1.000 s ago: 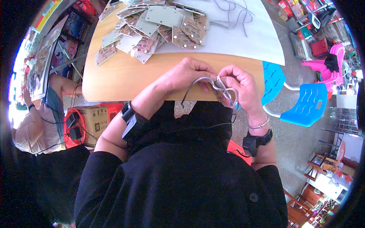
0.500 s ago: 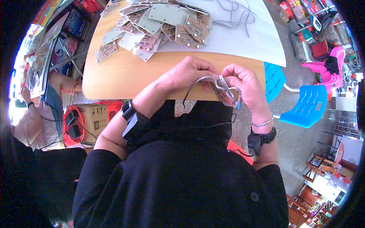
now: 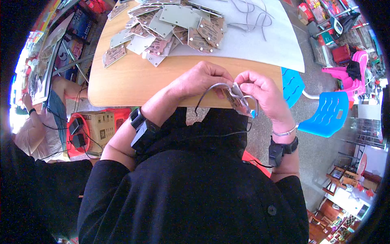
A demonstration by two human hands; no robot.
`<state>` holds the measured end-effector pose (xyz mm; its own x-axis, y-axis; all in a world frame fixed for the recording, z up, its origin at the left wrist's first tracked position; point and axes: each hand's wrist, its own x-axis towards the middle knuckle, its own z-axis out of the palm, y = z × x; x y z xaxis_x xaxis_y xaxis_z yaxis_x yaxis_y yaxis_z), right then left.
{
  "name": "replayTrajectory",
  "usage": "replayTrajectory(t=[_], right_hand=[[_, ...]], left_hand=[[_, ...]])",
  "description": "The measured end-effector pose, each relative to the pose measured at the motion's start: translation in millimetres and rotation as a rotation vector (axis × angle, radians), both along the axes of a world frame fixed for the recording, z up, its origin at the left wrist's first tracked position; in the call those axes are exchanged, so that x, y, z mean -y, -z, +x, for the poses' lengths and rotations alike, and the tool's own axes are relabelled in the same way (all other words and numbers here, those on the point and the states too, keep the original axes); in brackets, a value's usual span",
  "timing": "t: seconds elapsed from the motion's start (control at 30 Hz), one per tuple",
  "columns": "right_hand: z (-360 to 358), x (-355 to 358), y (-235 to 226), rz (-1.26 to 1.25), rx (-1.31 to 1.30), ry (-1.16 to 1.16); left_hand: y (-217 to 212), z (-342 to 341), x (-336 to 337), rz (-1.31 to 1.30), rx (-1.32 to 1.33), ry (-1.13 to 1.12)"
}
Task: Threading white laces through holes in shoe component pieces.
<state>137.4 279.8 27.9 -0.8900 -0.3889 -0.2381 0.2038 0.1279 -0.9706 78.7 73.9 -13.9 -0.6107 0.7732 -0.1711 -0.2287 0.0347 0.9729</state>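
Close to the table's near edge, my left hand (image 3: pixel 203 80) is closed in a pinch on a small flat panel (image 3: pixel 239 105) with brown printed backing. A grey cord (image 3: pixel 211 86) runs through the panel's upper corner; one loose end hangs on the left and a loop curves on the right. My right hand (image 3: pixel 262 91) has thumb and index finger pressed together at the cord beside that corner. What exactly lies between those fingertips is partly hidden. The panel hangs tilted over the table edge, in front of my black clothing.
A heap of similar grey and brown-backed panels (image 3: pixel 178 16) lies at the far left of the wooden table (image 3: pixel 134 85). Loose grey cords (image 3: pixel 254 20) rest on a white sheet (image 3: pixel 280 49). A blue chair (image 3: pixel 325 116) stands right; a carton (image 3: pixel 101 128) and a seated person (image 3: pixel 38 130) are left.
My right hand and wrist have shifted slightly to the right, and the cord loop beside them has changed shape. My left hand and the panel stay nearly in place.
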Motion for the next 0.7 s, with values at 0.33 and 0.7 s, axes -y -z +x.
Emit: replayTrajectory(t=[0.33, 0.7], right_hand=[[5.4, 14.0, -8.6, 0.182, -0.199, 0.128], [2.2, 32.5, -9.4, 0.702, -0.967, 0.159]], left_hand=[[1.8, -0.9, -0.3, 0.010, -0.028, -0.001], [1.9, 0.1, -1.7, 0.016, -0.024, -0.042]])
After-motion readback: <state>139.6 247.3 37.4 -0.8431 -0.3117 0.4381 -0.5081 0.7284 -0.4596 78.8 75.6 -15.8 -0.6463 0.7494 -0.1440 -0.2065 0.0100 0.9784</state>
